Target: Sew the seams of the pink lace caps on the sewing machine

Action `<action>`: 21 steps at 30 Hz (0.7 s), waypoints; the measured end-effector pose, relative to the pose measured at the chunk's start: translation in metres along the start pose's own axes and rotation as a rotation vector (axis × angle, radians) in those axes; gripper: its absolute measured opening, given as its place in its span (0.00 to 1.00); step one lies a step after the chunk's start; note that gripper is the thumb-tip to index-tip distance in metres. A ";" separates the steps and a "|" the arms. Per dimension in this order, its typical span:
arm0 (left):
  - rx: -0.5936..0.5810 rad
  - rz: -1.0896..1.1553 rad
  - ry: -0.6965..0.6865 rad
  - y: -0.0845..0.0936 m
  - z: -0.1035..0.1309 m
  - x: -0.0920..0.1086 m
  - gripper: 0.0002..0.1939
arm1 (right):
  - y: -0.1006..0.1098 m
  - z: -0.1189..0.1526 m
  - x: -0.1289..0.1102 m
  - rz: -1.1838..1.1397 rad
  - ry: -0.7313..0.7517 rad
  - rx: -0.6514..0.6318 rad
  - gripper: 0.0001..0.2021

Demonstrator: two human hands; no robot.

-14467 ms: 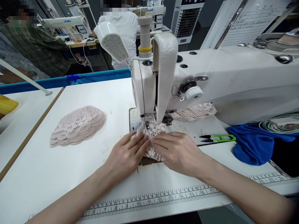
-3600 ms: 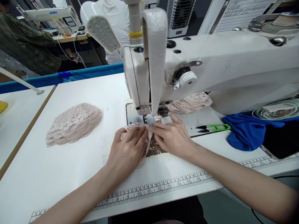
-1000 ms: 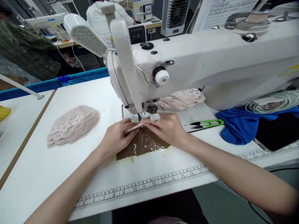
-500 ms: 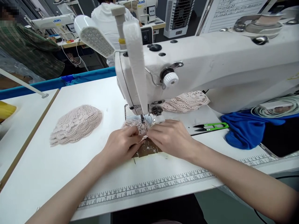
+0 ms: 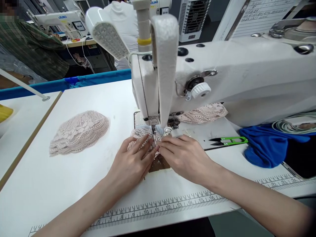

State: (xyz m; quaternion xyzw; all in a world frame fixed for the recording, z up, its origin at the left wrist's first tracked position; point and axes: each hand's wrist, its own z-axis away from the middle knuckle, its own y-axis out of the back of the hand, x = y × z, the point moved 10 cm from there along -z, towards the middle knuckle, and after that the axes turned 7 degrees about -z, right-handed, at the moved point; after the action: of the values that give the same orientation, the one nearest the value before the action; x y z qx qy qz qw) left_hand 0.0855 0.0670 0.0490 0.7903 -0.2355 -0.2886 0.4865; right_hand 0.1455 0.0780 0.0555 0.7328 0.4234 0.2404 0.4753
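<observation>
Under the needle of a white sewing machine [image 5: 148, 82] lies a piece of pale pink lace [image 5: 138, 133], partly covered by my fingers. My left hand [image 5: 134, 159] rests on it left of the needle, its fingers stretched out and spread. To the right of the needle, my right hand [image 5: 185, 154] has its fingers drawn together, pinching the lace edge near my left fingertips. A stack of matching lace pieces [image 5: 80, 131] lies on the white table to the left. Behind the needle, more lace [image 5: 204, 113] sits beneath the machine arm.
Green thread snips [image 5: 230, 141] and a blue cloth [image 5: 265, 148] lie at the right, beside coiled pale tape [image 5: 293, 123]. A printed ruler [image 5: 158, 209] follows the table's front edge. Beyond the blue edging [image 5: 103, 76], two people are near other sewing machines [image 5: 59, 21].
My left hand has gone from a pinch to fingers spread on the lace. The right hand still pinches the edge. The head view has shifted slightly closer to the machine.
</observation>
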 end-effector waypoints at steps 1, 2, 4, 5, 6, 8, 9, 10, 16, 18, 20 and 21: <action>0.001 0.005 0.003 0.000 0.000 -0.001 0.12 | 0.000 0.000 0.000 -0.001 -0.002 0.003 0.11; 0.002 0.010 0.006 0.001 -0.001 -0.001 0.12 | 0.001 0.000 0.000 -0.003 -0.005 0.004 0.11; 0.006 0.021 0.014 0.001 -0.001 -0.003 0.13 | 0.001 -0.001 0.000 -0.010 -0.007 0.005 0.11; 0.007 0.026 0.018 0.001 -0.001 -0.004 0.13 | 0.001 -0.001 0.000 -0.012 -0.007 0.006 0.11; 0.009 0.029 0.021 0.001 -0.001 -0.005 0.13 | 0.002 -0.002 0.000 -0.013 -0.007 0.007 0.11; 0.006 0.029 0.026 -0.001 0.000 -0.006 0.13 | 0.001 -0.002 0.001 -0.012 -0.009 0.009 0.10; 0.004 0.027 0.028 -0.002 0.000 -0.006 0.13 | 0.002 -0.002 0.002 -0.011 -0.012 0.013 0.10; 0.000 0.026 0.029 -0.003 0.000 -0.007 0.13 | 0.001 -0.002 0.003 -0.010 -0.016 0.016 0.11; 0.003 0.050 0.044 -0.005 -0.005 -0.013 0.14 | -0.002 -0.003 0.009 0.009 -0.038 0.026 0.10; 0.011 0.065 0.052 -0.006 -0.007 -0.016 0.14 | -0.003 -0.004 0.011 0.021 -0.042 0.031 0.10; 0.010 0.064 0.053 -0.007 -0.008 -0.018 0.14 | -0.003 -0.004 0.012 0.036 -0.045 0.038 0.11; 0.011 0.056 0.051 -0.008 -0.008 -0.019 0.15 | -0.003 -0.005 0.013 0.045 -0.046 0.041 0.11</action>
State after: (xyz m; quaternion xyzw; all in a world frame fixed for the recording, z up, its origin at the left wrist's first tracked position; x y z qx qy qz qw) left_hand 0.0785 0.0879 0.0491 0.7931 -0.2467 -0.2534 0.4960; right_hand 0.1478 0.0919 0.0541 0.7571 0.4006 0.2255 0.4642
